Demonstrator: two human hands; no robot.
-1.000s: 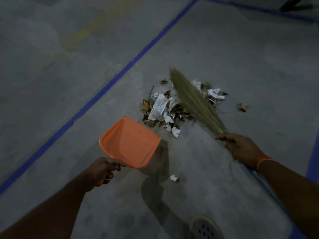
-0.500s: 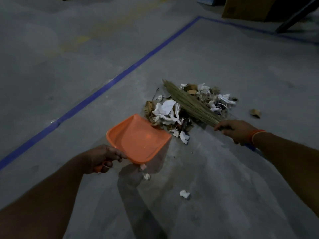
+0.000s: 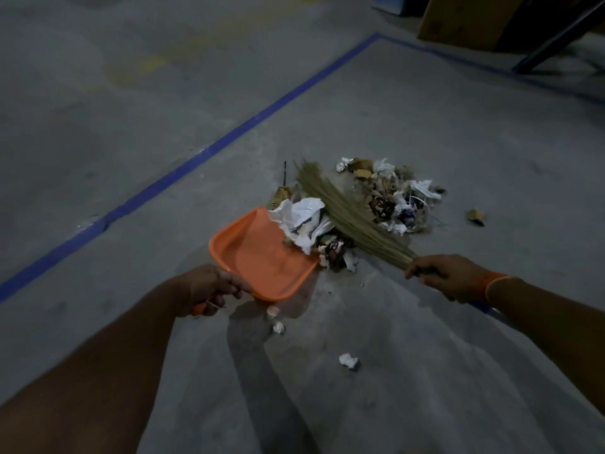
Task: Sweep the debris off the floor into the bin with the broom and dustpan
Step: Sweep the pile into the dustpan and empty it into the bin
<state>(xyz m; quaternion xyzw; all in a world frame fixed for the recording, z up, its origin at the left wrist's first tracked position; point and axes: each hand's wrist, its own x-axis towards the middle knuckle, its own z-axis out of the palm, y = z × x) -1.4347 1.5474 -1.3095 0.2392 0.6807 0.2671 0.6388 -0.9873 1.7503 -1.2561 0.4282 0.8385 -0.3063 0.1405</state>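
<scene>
Debris (image 3: pixel 386 198) dim, broom (image 3: pixel 347 214) handle hidden by right hand (image 3: pixel 448 276), dustpan (image 3: pixel 262 260) perhaps touching.

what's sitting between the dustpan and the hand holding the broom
In the head view, between the orange dustpan and the right hand lie crumpled debris and bare floor.

dustpan (image 3: pixel 262 257) handle: mostly buried in my left hand (image 3: pixel 209 288) | broom (image 3: pixel 343 211) grip: hidden inside my right hand (image 3: pixel 448 276) | cardboard box (image 3: pixel 465 21): cut off at upper right | both forearms: run off bottom edge
</scene>
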